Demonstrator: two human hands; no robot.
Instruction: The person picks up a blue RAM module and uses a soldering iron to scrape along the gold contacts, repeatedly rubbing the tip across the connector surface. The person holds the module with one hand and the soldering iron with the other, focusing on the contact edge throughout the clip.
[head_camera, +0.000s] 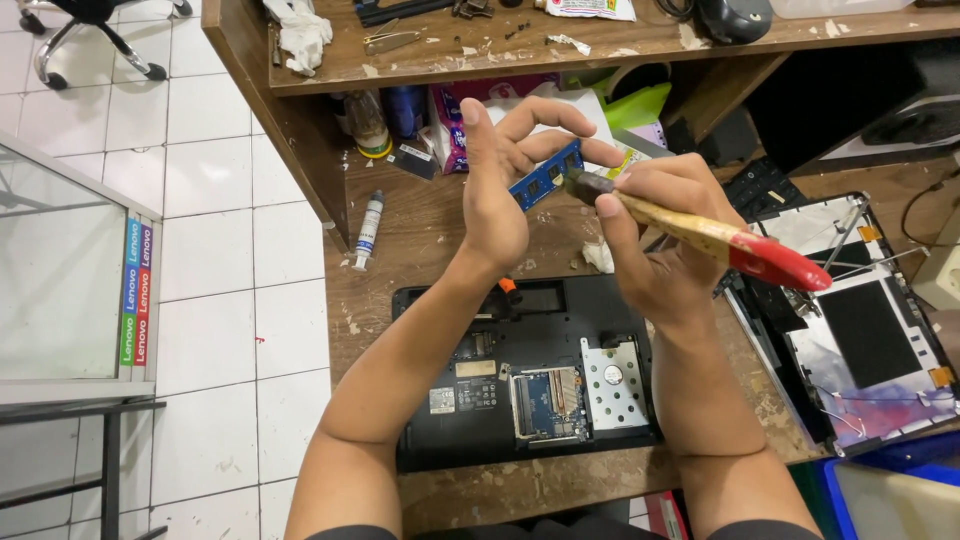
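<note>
My left hand (497, 178) holds a small blue memory module (546, 176) between thumb and fingertips, raised above the desk. My right hand (655, 240) grips a paintbrush (700, 235) with a yellow wooden handle and red end; its dark bristles touch the module's right end. Below both hands lies a black laptop base (525, 375), underside up, with its cover off so that a blue circuit board and a silver drive bay show.
A detached laptop lid panel (860, 330) lies at the right. A white syringe tube (367, 230) rests on the wooden desk (400, 250) at the left. A shelf above holds rags, tools and packets. White tiled floor and a glass cabinet are on the left.
</note>
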